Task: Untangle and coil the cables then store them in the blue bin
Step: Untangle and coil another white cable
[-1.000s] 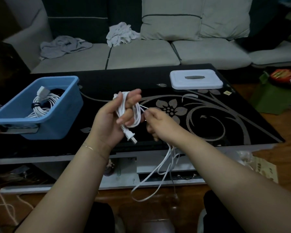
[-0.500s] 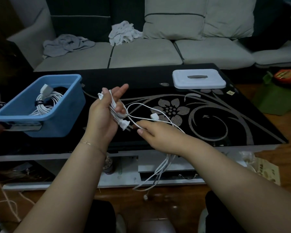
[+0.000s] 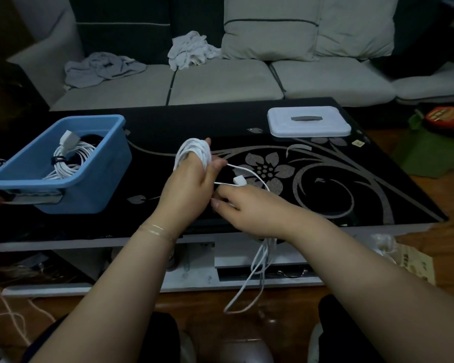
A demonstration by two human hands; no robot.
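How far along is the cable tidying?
One tied white coil already lies in the blue bin. A second cable is wound in loops round the left hand, while the right hand feeds it. Slack hanging off the table remains to wind, then binning.

I see a black floral-patterned desk carrying a blue bin at left and a white lid far right.

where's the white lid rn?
Head view: white lid lies flat on the black table, far right side, before the sofa.
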